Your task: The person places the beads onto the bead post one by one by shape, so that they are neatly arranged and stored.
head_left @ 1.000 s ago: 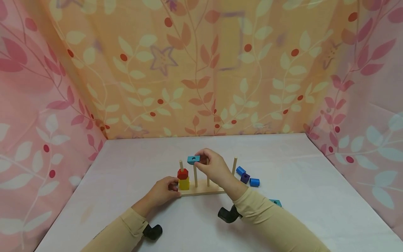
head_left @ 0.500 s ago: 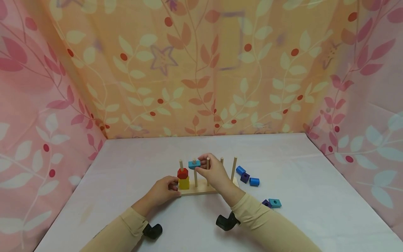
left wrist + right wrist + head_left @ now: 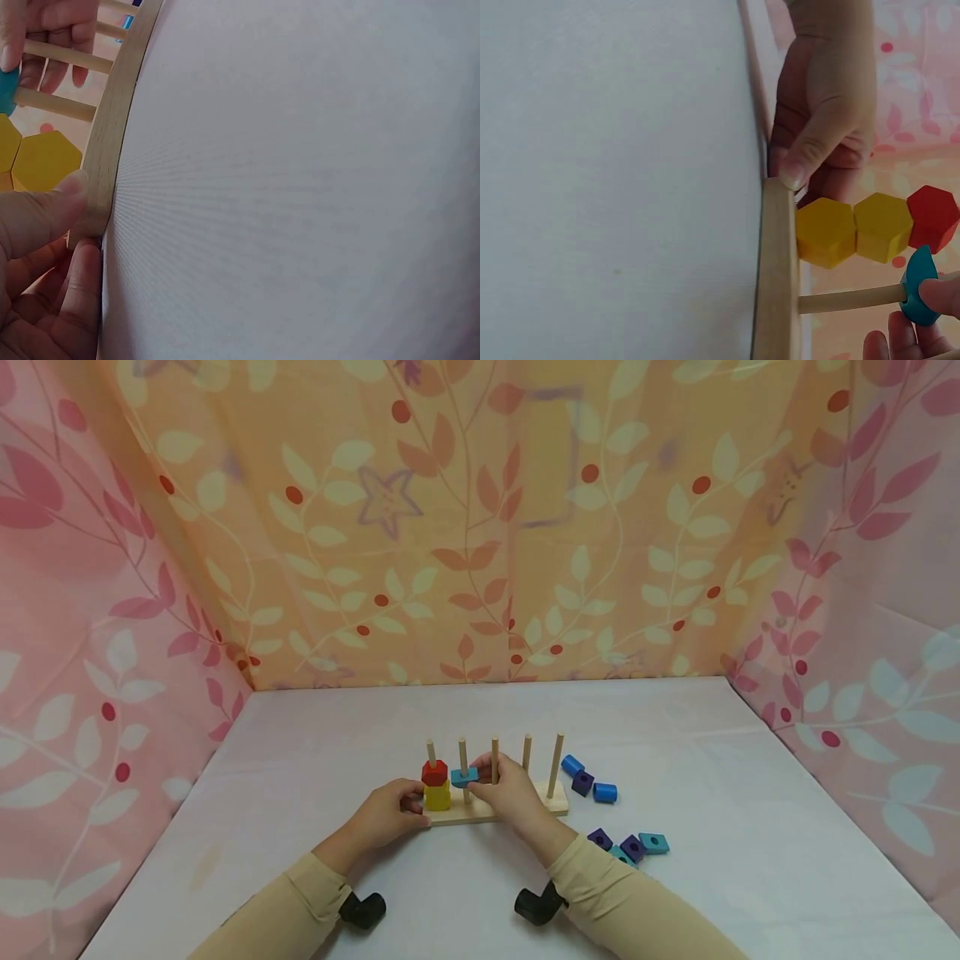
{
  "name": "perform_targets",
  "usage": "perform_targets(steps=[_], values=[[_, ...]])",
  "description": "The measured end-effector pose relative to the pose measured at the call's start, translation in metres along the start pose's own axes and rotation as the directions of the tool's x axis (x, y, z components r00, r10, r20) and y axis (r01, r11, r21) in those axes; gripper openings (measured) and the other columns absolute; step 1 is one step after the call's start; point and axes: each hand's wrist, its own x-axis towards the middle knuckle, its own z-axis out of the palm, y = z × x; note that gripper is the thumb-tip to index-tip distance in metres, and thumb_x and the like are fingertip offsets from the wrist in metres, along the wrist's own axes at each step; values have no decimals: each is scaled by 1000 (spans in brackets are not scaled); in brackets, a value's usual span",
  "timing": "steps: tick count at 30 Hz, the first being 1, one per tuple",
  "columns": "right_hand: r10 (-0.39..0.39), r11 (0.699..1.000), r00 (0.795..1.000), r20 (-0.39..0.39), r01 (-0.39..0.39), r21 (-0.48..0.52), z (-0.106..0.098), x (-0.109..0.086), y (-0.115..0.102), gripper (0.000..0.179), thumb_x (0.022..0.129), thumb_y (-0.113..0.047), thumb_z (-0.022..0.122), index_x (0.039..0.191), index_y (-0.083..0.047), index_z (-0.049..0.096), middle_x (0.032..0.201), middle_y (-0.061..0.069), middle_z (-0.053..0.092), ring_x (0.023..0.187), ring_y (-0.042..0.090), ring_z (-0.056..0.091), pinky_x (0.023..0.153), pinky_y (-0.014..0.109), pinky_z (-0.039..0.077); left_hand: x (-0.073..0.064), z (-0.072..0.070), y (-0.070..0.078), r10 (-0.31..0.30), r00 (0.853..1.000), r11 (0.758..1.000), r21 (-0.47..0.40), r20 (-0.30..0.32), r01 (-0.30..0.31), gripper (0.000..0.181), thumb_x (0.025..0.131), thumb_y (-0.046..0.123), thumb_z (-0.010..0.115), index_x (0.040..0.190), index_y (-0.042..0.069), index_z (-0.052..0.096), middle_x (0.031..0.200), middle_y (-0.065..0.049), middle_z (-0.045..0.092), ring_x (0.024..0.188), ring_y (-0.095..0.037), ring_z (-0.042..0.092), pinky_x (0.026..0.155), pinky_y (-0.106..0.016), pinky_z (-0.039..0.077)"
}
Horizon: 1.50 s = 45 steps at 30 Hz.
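My left hand (image 3: 390, 812) grips the left end of a wooden peg board (image 3: 555, 802), its thumb on the base's edge in the left wrist view. Two yellow hexagonal blocks (image 3: 825, 231) and a red one (image 3: 934, 217) are threaded on the leftmost peg. With thumb and fingers, my right hand (image 3: 519, 800) pinches a teal block (image 3: 464, 777). That block is around the second peg (image 3: 462, 752), partway down and above the base. Part of the board's front is hidden behind the right hand.
Three bare pegs, among them the rightmost peg (image 3: 556, 766), stand to the right. Beyond the board lie two blue cylinders (image 3: 605, 792) and a purple block (image 3: 582, 782). Nearer, several purple and teal blocks (image 3: 654, 843) lie beside the right sleeve (image 3: 637, 902).
The teal block has gone from above the second peg onto it and partway down, with the right hand lowering alongside. My left hand has stayed at the board's end.
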Motion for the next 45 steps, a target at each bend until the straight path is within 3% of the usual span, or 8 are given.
perform_targets(steps=[11, 35, 45], values=[[7, 999, 1000, 10, -6, -50, 4, 1, 15, 23, 78, -4, 68, 97, -3, 56, 90, 7, 58, 80, 16, 56, 77, 32, 48, 0, 1, -2, 8, 1000, 1000, -2, -2, -8, 43, 74, 18, 76, 113, 10, 59, 96, 2, 58, 83, -12, 54, 75, -29, 48], [8, 984, 1000, -7, -9, -180, 6, -1, 18, 21, 75, -1, 69, 92, -4, 57, 85, 7, 59, 78, 16, 56, 72, 31, 48, -3, 1, 5, -13, 1000, 1000, 9, -19, 13, 44, 73, 15, 76, 113, 8, 59, 90, 2, 58, 81, -12, 53, 73, -28, 46], [5, 986, 1000, -7, -6, -167, 6, -1, 19, 22, 75, 1, 69, 92, -4, 55, 86, 8, 59, 79, 17, 56, 71, 31, 49, -4, 0, 6, -20, 1000, 1000, 12, -15, 21, 45, 74, 16, 76, 114, 8, 58, 89, 2, 57, 81, -13, 52, 73, -29, 46]])
